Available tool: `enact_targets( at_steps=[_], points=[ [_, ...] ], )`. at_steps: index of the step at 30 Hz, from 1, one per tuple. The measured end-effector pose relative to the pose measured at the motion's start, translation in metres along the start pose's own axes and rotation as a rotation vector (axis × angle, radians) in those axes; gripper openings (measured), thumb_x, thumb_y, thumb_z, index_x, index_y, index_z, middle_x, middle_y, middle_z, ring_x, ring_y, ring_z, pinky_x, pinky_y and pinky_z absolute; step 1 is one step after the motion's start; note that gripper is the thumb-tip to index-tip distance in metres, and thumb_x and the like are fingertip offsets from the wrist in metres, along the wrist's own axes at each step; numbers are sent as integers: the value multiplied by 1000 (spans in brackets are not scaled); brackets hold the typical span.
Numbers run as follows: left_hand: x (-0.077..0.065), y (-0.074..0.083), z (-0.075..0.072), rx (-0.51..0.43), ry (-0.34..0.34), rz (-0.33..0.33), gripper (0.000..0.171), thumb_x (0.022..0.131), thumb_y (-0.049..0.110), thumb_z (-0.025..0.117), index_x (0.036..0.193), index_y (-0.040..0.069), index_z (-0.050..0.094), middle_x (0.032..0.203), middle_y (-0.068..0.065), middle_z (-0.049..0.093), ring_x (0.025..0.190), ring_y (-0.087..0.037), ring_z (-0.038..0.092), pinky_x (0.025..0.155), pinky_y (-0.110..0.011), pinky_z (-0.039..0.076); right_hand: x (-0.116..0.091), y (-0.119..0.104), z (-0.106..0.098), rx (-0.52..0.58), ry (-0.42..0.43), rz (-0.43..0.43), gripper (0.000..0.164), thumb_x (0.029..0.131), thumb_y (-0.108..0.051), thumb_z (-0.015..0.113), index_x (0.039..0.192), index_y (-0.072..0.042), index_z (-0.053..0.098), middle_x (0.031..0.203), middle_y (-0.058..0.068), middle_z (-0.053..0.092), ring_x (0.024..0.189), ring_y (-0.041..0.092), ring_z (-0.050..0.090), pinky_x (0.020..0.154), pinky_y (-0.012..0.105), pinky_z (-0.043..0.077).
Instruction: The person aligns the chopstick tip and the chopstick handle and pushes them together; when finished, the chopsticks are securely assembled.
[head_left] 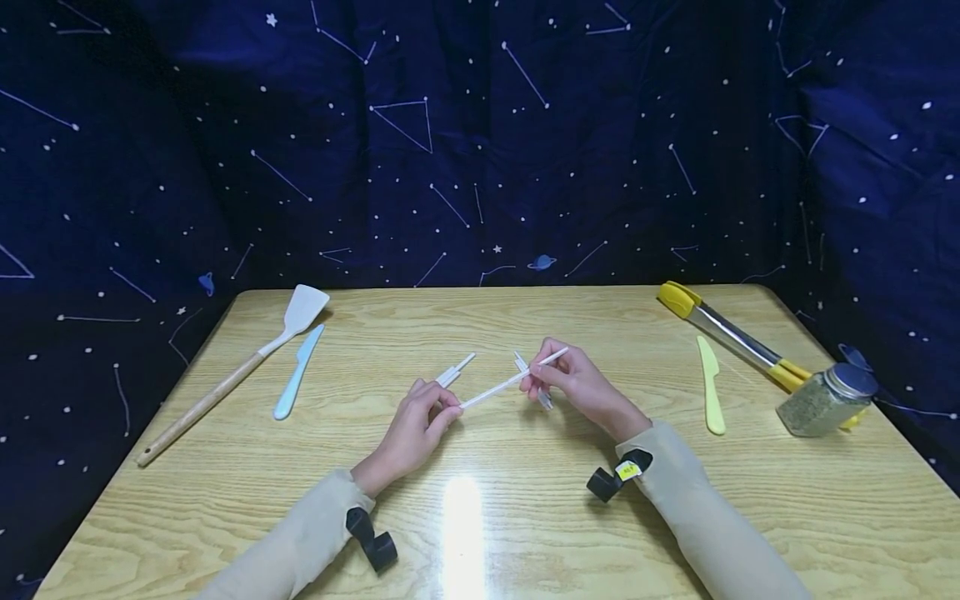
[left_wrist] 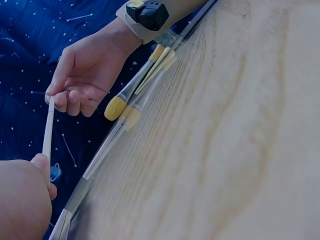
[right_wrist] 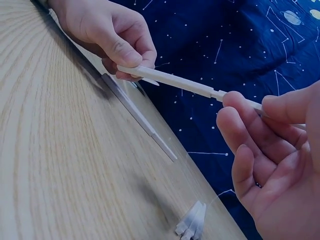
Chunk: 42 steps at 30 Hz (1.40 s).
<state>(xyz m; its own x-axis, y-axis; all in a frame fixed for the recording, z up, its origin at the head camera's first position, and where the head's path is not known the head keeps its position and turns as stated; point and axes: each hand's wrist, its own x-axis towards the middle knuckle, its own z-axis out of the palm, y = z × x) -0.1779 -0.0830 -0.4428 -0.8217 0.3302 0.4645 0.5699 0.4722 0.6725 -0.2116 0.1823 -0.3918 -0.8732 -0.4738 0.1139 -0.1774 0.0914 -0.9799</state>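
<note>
A slim white chopstick (head_left: pixel 495 392) is held up slantwise between my two hands. My left hand (head_left: pixel 418 421) pinches its lower end between thumb and fingers. Farther along, near the raised tip, my right hand (head_left: pixel 581 385) pinches the same chopstick, whose stepped, narrower part (right_wrist: pixel 217 95) enters those fingers in the right wrist view. On the table just beyond the left hand lie more white chopsticks (head_left: pixel 453 372), partly hidden by it. Another group of white chopsticks (head_left: pixel 545 398) lies under the right hand, its middle covered; their ends (right_wrist: pixel 192 220) show in the right wrist view.
At the left lie a white spatula (head_left: pixel 300 310) with a wooden handle and a light blue knife (head_left: pixel 298 372). To the right are a yellow-green knife (head_left: pixel 710 387), yellow-tipped tongs (head_left: pixel 731 331) and a glass jar of dried herbs (head_left: pixel 817 406). A dark starry cloth (head_left: pixel 480 167) hangs behind the table.
</note>
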Motion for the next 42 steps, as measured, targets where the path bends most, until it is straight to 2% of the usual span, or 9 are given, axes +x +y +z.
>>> enact_targets(
  at_steps=[9,18,26,37,42],
  points=[
    [1,-1,1,-10,12,-4,6,88,8,67,83,8,63,69,6,51,69,-18,42,60,-21,36,1,2,0,-31,-3,-1,13,99,-5,48,93,5,51,80,-1,71,69,12,66,69,28,53],
    [2,2,2,-37,52,-23,7,87,8,68,82,9,64,68,7,48,65,-7,38,56,-20,36,1,2,-1,-5,-13,-46,11,98,-3,47,92,5,52,78,-4,71,69,11,67,67,26,52],
    [3,4,4,-28,56,-22,7,87,6,68,82,8,64,68,6,49,65,-9,40,55,-20,36,-1,3,1,-14,11,-27,12,99,-3,46,92,4,52,77,-5,70,70,8,67,69,25,51],
    [-1,6,3,-80,53,-58,6,88,9,68,83,10,64,68,6,47,63,-6,38,55,-20,34,1,0,4,5,26,-20,11,100,-3,45,94,3,52,78,-3,67,68,8,63,67,25,51],
    [0,8,2,-141,36,-36,5,88,12,70,84,11,67,67,4,48,63,-9,41,55,-19,35,3,2,9,114,87,-28,21,104,-10,35,104,6,49,79,-1,61,68,8,56,65,22,49]
  ],
)
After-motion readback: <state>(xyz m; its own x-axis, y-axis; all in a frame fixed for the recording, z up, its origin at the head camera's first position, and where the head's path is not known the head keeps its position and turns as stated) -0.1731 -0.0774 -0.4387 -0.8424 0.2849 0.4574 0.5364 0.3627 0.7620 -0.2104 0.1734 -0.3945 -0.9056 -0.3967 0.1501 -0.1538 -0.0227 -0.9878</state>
